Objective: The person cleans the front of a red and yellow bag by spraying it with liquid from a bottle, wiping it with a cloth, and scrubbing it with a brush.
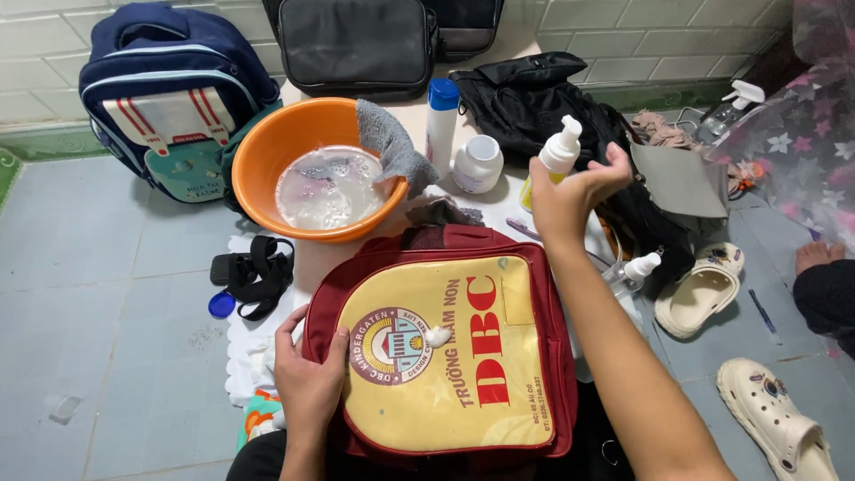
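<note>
A dark red backpack with a yellow front panel lies flat in front of me. A small blob of white foam sits on the panel's round emblem. My left hand rests on the backpack's left edge, holding it down. My right hand is raised beyond the bag, wrapped around a pump bottle with a white pump head.
An orange basin of cloudy water has a grey cloth draped over its rim. Nearby stand a white spray can, a white jar and a small pump bottle. A blue backpack, black bags, cream sandals, another person's foot.
</note>
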